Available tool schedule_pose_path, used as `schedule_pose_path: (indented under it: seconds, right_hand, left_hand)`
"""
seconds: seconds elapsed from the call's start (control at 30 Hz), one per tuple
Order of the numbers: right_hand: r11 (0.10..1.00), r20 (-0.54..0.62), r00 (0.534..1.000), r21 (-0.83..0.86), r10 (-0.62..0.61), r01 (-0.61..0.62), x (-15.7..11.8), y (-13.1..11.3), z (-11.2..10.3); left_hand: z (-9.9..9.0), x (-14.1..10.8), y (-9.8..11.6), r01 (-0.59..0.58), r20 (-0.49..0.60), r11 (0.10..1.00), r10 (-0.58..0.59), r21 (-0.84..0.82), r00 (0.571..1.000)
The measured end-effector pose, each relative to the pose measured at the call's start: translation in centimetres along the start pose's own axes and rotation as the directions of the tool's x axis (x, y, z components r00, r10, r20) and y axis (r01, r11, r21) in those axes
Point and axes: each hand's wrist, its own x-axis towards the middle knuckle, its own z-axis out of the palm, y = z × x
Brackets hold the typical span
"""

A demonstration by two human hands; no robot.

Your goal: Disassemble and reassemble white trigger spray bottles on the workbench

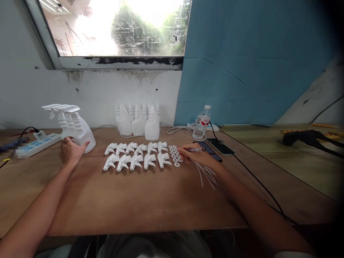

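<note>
The left hand (72,152) touches upright spray bottles (85,134) at its twelve o'clock, grip unconfirmed; trigger heads (135,163) lie in two rows at its three o'clock; white rings (175,155) lie at nine o'clock from the right hand (197,152), fingers bent, hold indeterminable.

From here I see two rows of nozzles (149,160) on the surface (129,204), bottles (152,126) behind, rings (175,156) right.

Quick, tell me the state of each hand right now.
Left hand: open, spread against the white spray bottles.
Right hand: bunched at the white rings; whether it holds one cannot be told.
</note>
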Motion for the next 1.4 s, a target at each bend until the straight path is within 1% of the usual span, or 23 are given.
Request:
schedule_pose_path:
  seconds: [0.27, 0.37, 0.5, 0.57, 0.6, 0.67, 0.7, 0.73, 0.8, 0.87, 0.93, 1.0, 1.07, 1.1, 1.13, 1.17, 1.2, 1.23, 1.27, 1.3, 1.33, 1.37, 1.4]
  right_hand:
    - [1.000, 0.009, 1.000, -0.026, 0.000, 0.001, 0.1, 0.1, 0.1]
    - [0.998, -0.007, 0.999, 0.044, 0.036, -0.035, 0.0, -0.1, 0.3]
    - [0.981, -0.095, 0.993, 0.185, 0.068, -0.050, -0.5, -1.3, 0.5]
    - [0.975, -0.156, 0.986, 0.220, 0.067, -0.031, -0.5, -2.0, 0.4]
    - [0.970, -0.183, 0.981, 0.243, 0.064, -0.018, -0.3, -2.3, 0.4]
    - [0.949, -0.208, 0.976, 0.314, 0.055, 0.013, 0.4, -2.8, 0.3]
    - [0.933, -0.199, 0.979, 0.360, 0.054, 0.022, 0.9, -3.1, 0.3]
    - [0.911, -0.171, 0.984, 0.412, 0.056, 0.019, 1.5, -3.3, 0.3]
    - [0.851, -0.077, 0.994, 0.525, 0.074, -0.022, 2.9, -3.9, 0.4]
    - [0.785, 0.010, 0.996, 0.615, 0.088, -0.076, 4.1, -4.7, 0.7]
    - [0.753, 0.061, 0.994, 0.649, 0.089, -0.107, 5.1, -5.6, 1.2]
    - [0.773, 0.082, 0.993, 0.623, 0.087, -0.119, 5.6, -6.3, 1.7]
    - [0.816, 0.082, 0.994, 0.568, 0.076, -0.109, 5.7, -6.6, 2.0]
    - [0.844, 0.066, 0.996, 0.529, 0.066, -0.091, 5.6, -6.7, 2.1]
    - [0.882, 0.032, 0.999, 0.469, 0.045, -0.054, 5.5, -6.7, 2.1]
    - [0.926, -0.022, 1.000, 0.379, 0.004, 0.005, 5.4, -6.6, 2.0]
    - [0.964, -0.078, 0.995, 0.256, -0.059, 0.077, 5.3, -6.5, 1.8]
    - [0.981, -0.131, 0.982, 0.116, -0.139, 0.155, 5.2, -6.5, 1.6]
    - [0.972, -0.158, 0.959, -0.020, -0.235, 0.234, 5.2, -6.4, 1.3]
    - [0.938, -0.161, 0.927, -0.129, -0.340, 0.322, 5.2, -6.5, 0.9]
    - [0.886, -0.145, 0.883, -0.206, -0.447, 0.415, 5.2, -6.6, 0.4]
    - [0.822, -0.125, 0.827, -0.261, -0.548, 0.506, 5.3, -6.8, -0.2]
    - [0.747, -0.118, 0.756, -0.312, -0.643, 0.587, 5.3, -7.0, -1.0]
  left_hand:
    - [0.6, 0.3, -1.0, 0.007, 0.004, 0.999, -0.007, 0.042, 1.000]
    - [0.8, 0.4, -1.3, -0.021, -0.033, 1.000, 0.021, 0.020, 0.999]
    - [0.5, 0.0, -1.2, -0.107, -0.142, 0.994, 0.104, -0.013, 0.984]
    - [-0.1, -0.4, -0.6, -0.218, -0.209, 0.976, 0.208, -0.026, 0.955]
    - [-0.5, -0.7, -0.1, -0.291, -0.241, 0.956, 0.276, -0.029, 0.931]
    - [-1.5, -1.3, 1.4, -0.449, -0.270, 0.893, 0.424, -0.035, 0.865]
    - [-1.9, -1.6, 2.3, -0.530, -0.273, 0.847, 0.500, -0.047, 0.822]
    - [-2.4, -1.9, 3.3, -0.615, -0.269, 0.786, 0.579, -0.065, 0.770]
    - [-3.1, -2.5, 5.5, -0.771, -0.245, 0.627, 0.734, -0.115, 0.633]
    - [-3.5, -3.1, 7.5, -0.872, -0.183, 0.464, 0.854, -0.156, 0.487]
    - [-3.6, -3.6, 9.1, -0.922, -0.111, 0.345, 0.924, -0.178, 0.367]
    - [-3.4, -4.1, 10.2, -0.950, -0.101, 0.245, 0.958, -0.193, 0.268]
    - [-3.2, -4.2, 10.8, -0.966, -0.150, 0.156, 0.970, -0.205, 0.189]
    - [-3.2, -4.1, 10.9, -0.969, -0.177, 0.121, 0.971, -0.216, 0.161]
    - [-3.2, -4.0, 11.1, -0.968, -0.194, 0.097, 0.970, -0.233, 0.144]
    - [-3.3, -3.7, 11.2, -0.961, -0.188, 0.090, 0.972, -0.262, 0.143]
    - [-3.5, -3.4, 11.4, -0.946, -0.160, 0.109, 0.973, -0.305, 0.164]
    - [-3.7, -3.1, 11.6, -0.921, -0.116, 0.150, 0.972, -0.361, 0.204]
    - [-4.0, -2.7, 11.8, -0.878, -0.053, 0.217, 0.963, -0.428, 0.264]
    - [-4.3, -2.3, 12.0, -0.810, 0.031, 0.303, 0.942, -0.502, 0.333]
    - [-4.6, -1.9, 12.1, -0.717, 0.130, 0.394, 0.909, -0.576, 0.395]
    - [-4.8, -1.3, 12.2, -0.600, 0.234, 0.478, 0.867, -0.641, 0.441]
    - [-4.8, -0.7, 12.2, -0.470, 0.330, 0.546, 0.820, -0.694, 0.468]
